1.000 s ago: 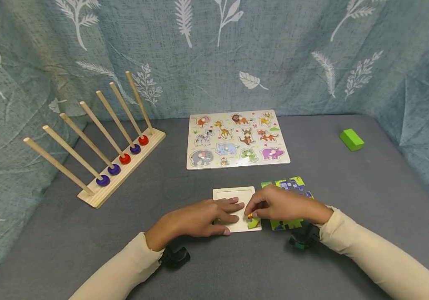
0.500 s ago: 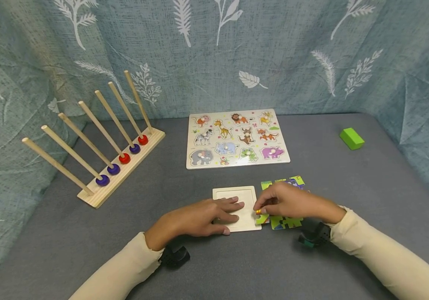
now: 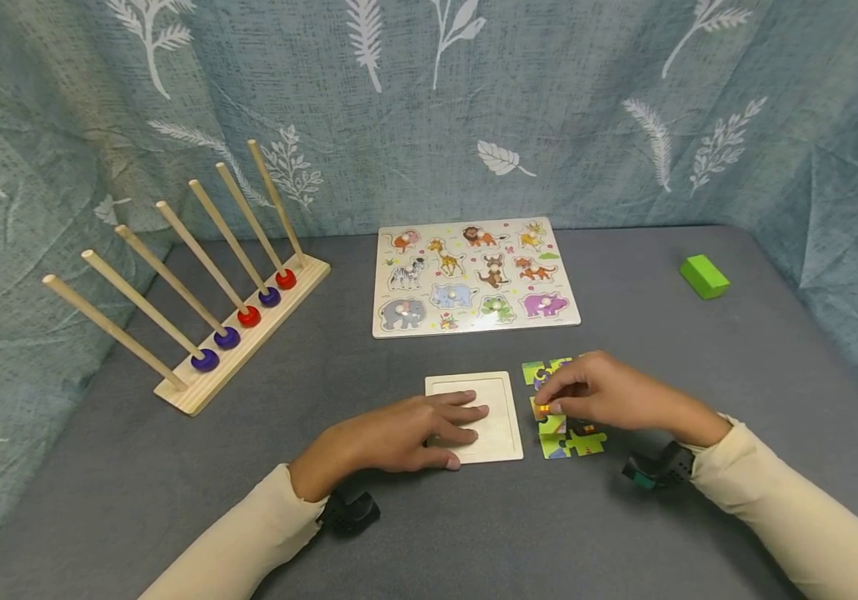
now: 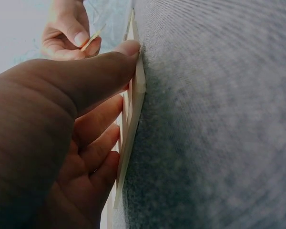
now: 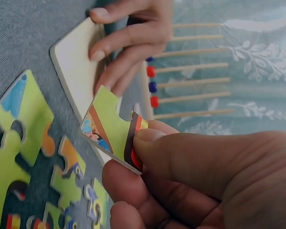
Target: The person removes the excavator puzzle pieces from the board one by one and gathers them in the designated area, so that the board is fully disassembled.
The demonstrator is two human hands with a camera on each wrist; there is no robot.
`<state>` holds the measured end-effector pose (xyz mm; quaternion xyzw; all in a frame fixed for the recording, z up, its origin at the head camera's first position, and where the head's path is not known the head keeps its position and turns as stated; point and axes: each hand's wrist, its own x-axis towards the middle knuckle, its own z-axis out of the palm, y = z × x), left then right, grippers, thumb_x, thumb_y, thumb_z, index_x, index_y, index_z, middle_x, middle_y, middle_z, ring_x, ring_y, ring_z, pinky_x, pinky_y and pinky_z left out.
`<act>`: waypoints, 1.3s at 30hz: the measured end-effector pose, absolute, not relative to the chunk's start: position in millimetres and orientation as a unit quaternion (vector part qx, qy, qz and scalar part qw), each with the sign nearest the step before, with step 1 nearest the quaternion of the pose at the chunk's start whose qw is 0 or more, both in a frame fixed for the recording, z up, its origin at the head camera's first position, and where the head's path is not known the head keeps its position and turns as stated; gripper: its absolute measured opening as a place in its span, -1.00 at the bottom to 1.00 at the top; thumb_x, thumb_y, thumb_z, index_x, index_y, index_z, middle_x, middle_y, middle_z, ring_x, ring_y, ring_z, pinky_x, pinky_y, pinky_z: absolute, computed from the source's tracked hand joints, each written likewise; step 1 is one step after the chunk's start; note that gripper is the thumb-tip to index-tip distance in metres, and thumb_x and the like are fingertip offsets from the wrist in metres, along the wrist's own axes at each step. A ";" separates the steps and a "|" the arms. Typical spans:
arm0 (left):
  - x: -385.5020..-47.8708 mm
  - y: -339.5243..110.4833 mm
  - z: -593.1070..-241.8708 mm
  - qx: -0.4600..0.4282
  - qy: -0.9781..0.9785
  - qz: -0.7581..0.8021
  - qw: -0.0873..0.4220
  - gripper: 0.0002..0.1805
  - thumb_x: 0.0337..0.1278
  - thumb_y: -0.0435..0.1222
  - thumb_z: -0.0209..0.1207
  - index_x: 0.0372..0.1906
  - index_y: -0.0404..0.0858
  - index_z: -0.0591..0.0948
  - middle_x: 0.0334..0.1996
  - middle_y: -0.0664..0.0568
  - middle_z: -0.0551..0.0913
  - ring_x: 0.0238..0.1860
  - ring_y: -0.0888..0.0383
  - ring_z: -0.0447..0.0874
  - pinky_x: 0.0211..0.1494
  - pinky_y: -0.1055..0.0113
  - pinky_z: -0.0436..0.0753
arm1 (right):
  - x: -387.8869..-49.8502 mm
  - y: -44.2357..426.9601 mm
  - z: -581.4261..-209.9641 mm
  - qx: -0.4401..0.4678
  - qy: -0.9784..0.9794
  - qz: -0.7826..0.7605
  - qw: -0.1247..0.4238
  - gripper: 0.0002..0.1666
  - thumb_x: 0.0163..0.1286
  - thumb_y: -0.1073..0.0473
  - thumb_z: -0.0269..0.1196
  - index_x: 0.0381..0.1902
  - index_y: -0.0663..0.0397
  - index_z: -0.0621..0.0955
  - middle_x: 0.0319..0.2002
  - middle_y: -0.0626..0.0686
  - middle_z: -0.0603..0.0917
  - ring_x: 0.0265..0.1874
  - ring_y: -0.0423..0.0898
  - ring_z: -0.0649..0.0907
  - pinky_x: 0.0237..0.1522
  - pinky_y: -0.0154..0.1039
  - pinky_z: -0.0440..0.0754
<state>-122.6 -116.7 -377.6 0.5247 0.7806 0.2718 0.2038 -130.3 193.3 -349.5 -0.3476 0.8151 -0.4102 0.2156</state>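
Observation:
My left hand lies with spread fingers on a square wooden puzzle tray, thumb at its near edge. In the left wrist view its fingertips touch the tray's face. Between thumb and fingers my right hand pinches a green jigsaw piece with a red, yellow and black part. That piece is held up over the loose jigsaw pieces, right of the tray. Some of the loose pieces are hidden under the right hand in the head view; the right wrist view shows several more jigsaw pieces lying flat.
Behind the tray lies an animal peg puzzle board. To the left stands a wooden rack with tall pegs and red and purple beads. A green block sits at the back right, and a patterned curtain hangs behind.
My right hand has carried the jigsaw piece from the tray's right side rightward, over the loose pieces. My left hand stays in place on the tray.

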 end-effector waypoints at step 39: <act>-123.7 -118.6 -379.4 0.527 0.784 0.262 0.201 -0.52 0.28 -0.19 0.24 0.23 -0.30 0.55 0.39 -0.03 0.32 0.48 0.04 0.06 0.41 0.13 0.23 | -121.5 253.5 -350.0 -0.301 0.850 -0.382 0.202 -0.80 0.34 0.43 0.22 -0.15 0.21 0.72 -0.22 -0.03 0.74 -0.34 -0.32 0.58 -0.35 -0.35 0.55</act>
